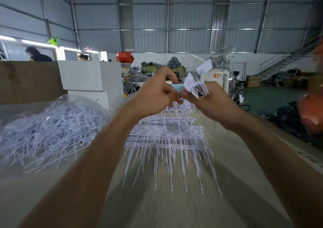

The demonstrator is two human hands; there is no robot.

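Observation:
Both my hands are raised over a wooden table [174, 201]. My right hand [208, 103] grips a small bundle of white plastic tag ties [194, 83] by their flag-shaped heads, which fan upward. My left hand [155, 95] meets it, fingers curled and pinching at the same bundle. Thin tails of the ties hang down from the hands. Below them lie rows of sorted ties [167, 137], stacked with their tails pointing toward me. Motion blur hides the fingertips.
A clear bag of loose tangled ties [47, 130] lies at the left. White foam boxes [90, 77] and a cardboard sheet [28, 81] stand behind it. An orange object [311, 112] sits at the right edge. People work at the far left.

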